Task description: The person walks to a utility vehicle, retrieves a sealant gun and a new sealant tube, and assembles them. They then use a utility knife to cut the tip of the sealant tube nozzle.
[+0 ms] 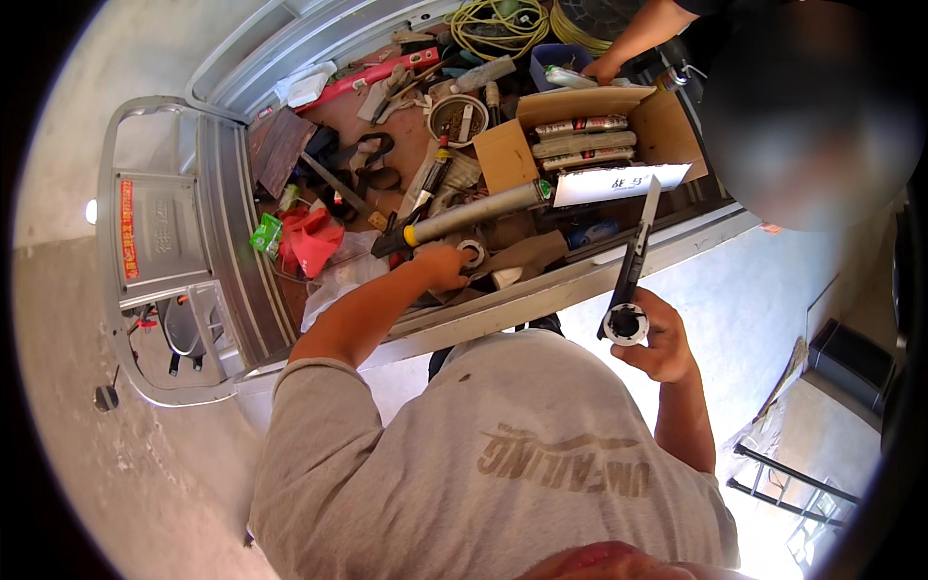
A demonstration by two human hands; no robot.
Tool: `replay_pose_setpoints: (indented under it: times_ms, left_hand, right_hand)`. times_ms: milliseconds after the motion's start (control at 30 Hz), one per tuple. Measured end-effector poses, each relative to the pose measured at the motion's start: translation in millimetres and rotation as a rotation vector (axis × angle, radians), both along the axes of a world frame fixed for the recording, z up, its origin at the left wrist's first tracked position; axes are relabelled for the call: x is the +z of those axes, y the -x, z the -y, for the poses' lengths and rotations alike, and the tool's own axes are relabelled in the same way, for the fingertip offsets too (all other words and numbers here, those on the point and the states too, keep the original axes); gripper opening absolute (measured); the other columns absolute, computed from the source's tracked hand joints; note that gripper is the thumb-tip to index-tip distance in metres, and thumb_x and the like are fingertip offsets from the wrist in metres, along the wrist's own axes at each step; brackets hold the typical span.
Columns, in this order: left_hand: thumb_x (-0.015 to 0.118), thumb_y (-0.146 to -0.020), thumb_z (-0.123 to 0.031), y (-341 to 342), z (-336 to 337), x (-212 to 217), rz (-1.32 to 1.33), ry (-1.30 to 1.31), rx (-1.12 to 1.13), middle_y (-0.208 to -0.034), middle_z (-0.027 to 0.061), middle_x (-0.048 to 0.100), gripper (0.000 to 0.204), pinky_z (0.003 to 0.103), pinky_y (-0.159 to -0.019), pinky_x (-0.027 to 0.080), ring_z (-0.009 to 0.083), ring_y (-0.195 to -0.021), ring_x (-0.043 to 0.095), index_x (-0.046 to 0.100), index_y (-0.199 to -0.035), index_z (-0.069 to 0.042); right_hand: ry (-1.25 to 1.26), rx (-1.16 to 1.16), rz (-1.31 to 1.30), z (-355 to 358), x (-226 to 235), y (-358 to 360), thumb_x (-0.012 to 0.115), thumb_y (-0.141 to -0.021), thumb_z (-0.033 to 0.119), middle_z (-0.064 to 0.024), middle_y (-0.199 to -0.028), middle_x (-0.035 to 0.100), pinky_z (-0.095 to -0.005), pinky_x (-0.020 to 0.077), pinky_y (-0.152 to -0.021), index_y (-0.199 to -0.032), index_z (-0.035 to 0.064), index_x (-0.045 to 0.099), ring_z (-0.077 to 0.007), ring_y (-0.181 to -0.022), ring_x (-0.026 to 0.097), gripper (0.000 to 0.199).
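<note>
Two hands are busy here, each with its own thing: your left hand (pixel 445 263) reaches down into the cluttered cart bed (pixel 541 290) and closes its fingers on a small white tape roll (pixel 472 253), while your right hand (pixel 657 338) is held up clear of the bed, clenched around another white roll (pixel 625 324) together with a utility knife (pixel 636 251) whose blade points up and away from you. As I judge it, you are at the picking-up step, gathering the roll from among the tools; lifting it calls for a straight pull upward, since it sits just beside a long grey tube with a yellow collar (pixel 474 213) and a folded brown cloth (pixel 527 256). Mind the open blade in your right hand as you draw your left arm back. Around the roll lie a red plastic bag (pixel 314 237), a green packet (pixel 265 234), a round tin (pixel 457 116) and an open cardboard box (pixel 657 126) holding sealant cartridges (pixel 583 137); a coil of yellow cable (pixel 493 24) sits at the far end. Another person's hand (pixel 604 68) is reaching into the bed beyond the box, well apart from yours. Whether the roll under your left hand is already lifted free I cannot quite tell, as your fingers cover part of it.
</note>
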State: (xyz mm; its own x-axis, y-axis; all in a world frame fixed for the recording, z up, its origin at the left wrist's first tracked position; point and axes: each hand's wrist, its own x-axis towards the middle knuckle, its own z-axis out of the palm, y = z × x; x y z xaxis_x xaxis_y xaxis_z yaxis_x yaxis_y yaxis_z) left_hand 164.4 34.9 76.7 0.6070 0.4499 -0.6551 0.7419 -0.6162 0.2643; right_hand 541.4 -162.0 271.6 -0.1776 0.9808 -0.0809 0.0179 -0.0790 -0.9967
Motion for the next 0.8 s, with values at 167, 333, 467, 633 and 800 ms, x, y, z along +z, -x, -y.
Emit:
replay_pose_setpoints:
  times_ms: [167, 333, 467, 633, 800]
  left_hand:
    - [0.068, -0.099, -0.041, -55, 3, 75, 0.505, 0.198, 0.299, -0.098, 0.0158, 0.075, 0.041, 0.044, -0.084, 0.057, 0.0293, -0.093, 0.073, 0.069, -0.127, -0.011]
    - [0.068, -0.101, -0.034, -114, 24, 140, 1.100, 1.177, 0.801, -0.122, 0.0100, 0.070, 0.050, 0.041, -0.104, 0.050, 0.0234, -0.114, 0.067, 0.062, -0.136, 0.001]
    - [0.072, -0.099, -0.036, -103, 48, 149, 1.432, 1.217, 0.649, -0.131, 0.0110, 0.066, 0.058, 0.041, -0.111, 0.047, 0.0229, -0.123, 0.064, 0.057, -0.142, 0.000]
    - [0.083, -0.092, -0.015, -101, 88, 178, 1.425, 0.948, 0.769, -0.142, 0.0086, 0.060, 0.063, 0.039, -0.112, 0.047, 0.0199, -0.131, 0.059, 0.053, -0.145, -0.003]
    - [0.085, -0.091, -0.009, -91, 90, 180, 1.486, 0.960, 0.920, -0.140, 0.0084, 0.063, 0.061, 0.037, -0.111, 0.049, 0.0175, -0.128, 0.061, 0.055, -0.143, -0.004]
  right_hand:
    - [-0.108, 0.120, 0.057, -20, 2, 5, 0.084, -0.072, -0.001, -0.0161, -0.115, 0.070, -0.0391, 0.0504, -0.093, -0.110, 0.0005, 0.075, -0.0307, -0.104, 0.068, 0.039]
    - [-0.203, 0.125, 0.019, -38, 12, 41, 0.084, -0.075, 0.000, -0.0133, -0.115, 0.069, -0.0386, 0.0508, -0.093, -0.110, 0.0017, 0.075, -0.0289, -0.103, 0.067, 0.037]
    - [-0.110, -0.110, 0.094, -37, 11, 64, 0.084, -0.079, 0.004, -0.0099, -0.110, 0.069, -0.0360, 0.0519, -0.091, -0.109, 0.0044, 0.076, -0.0261, -0.101, 0.067, 0.032]
    - [-0.185, -0.183, 0.435, -48, 17, 87, 0.082, -0.082, 0.011, -0.0158, -0.111, 0.070, -0.0399, 0.0554, -0.087, -0.112, 0.0065, 0.076, -0.0327, -0.100, 0.069, 0.031]
    - [-0.282, -0.157, 0.494, -57, 35, 107, 0.082, -0.084, 0.014, -0.0168, -0.107, 0.069, -0.0413, 0.0557, -0.085, -0.109, 0.0024, 0.076, -0.0354, -0.096, 0.069, 0.028]
